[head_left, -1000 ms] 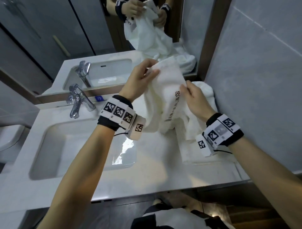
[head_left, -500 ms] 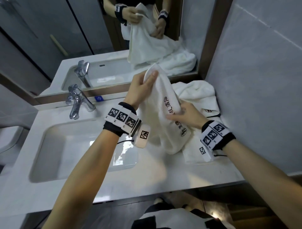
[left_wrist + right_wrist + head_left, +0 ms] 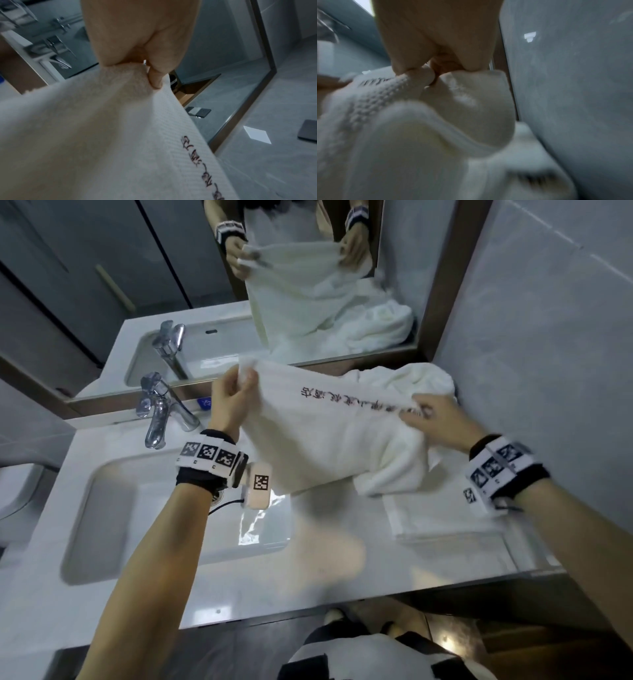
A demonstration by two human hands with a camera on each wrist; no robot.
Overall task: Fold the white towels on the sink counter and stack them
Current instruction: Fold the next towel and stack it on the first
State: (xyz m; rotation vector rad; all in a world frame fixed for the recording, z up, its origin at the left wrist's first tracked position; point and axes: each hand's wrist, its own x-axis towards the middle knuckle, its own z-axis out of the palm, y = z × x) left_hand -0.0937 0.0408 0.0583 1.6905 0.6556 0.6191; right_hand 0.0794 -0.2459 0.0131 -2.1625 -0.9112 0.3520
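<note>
A white towel (image 3: pixel 329 440) with a line of dark embroidered lettering is stretched in the air above the counter between both hands. My left hand (image 3: pixel 236 392) pinches its left corner; the left wrist view shows the left hand (image 3: pixel 145 75) with fingers curled into the towel (image 3: pixel 102 135). My right hand (image 3: pixel 424 416) pinches the other end by the lettering, and the right hand (image 3: pixel 435 73) grips the towel (image 3: pixel 402 135) close to the wall. A folded white towel (image 3: pixel 442 515) lies flat on the counter at the right. A crumpled white towel (image 3: pixel 411 381) is heaped behind, in the corner.
The sink basin (image 3: pixel 102 525) fills the counter's left half, with a chrome faucet (image 3: pixel 161 412) behind it. A mirror (image 3: pixel 239 285) runs along the back and a grey tiled wall (image 3: pixel 548 354) closes the right side. The counter's front edge (image 3: pixel 342 604) is near my body.
The towel hung bunched and vertical from my left hand; now my hands have moved apart and it is spread sideways between them, the lettering running across. My right hand slid right along the edge.
</note>
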